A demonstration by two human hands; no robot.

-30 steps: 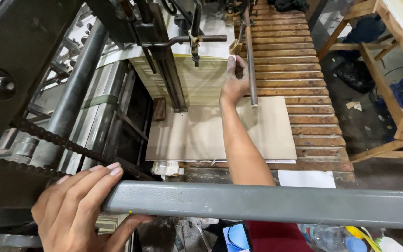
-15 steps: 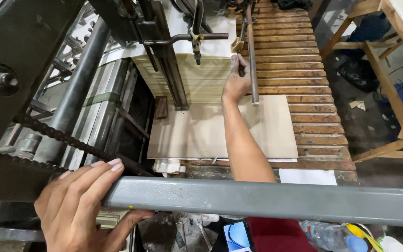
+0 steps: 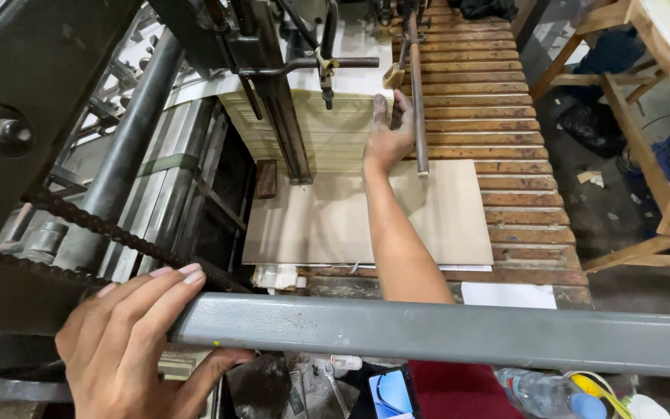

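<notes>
My left hand (image 3: 137,337) grips the end of a grey metal bar (image 3: 443,330) that crosses the bottom of the view. My right arm reaches forward over a beige cardboard sheet (image 3: 335,221). My right hand (image 3: 389,136) presses flat against the side of a tall stack of pale paper sheets (image 3: 304,128), fingers stretched, next to a thin upright metal rod (image 3: 416,93). The stack sits under black machine arms and clamps (image 3: 288,70).
A slatted wooden platform (image 3: 505,116) lies under the sheet and stack. Grey rollers and a drive chain (image 3: 110,225) run on the left. Wooden frames (image 3: 661,194) stand at the right. A phone (image 3: 391,394) and plastic bottle (image 3: 540,392) lie below.
My right hand has stayed against the side of the paper stack with only a slight shift. My left hand keeps its hold on the bar; the view moved a little.
</notes>
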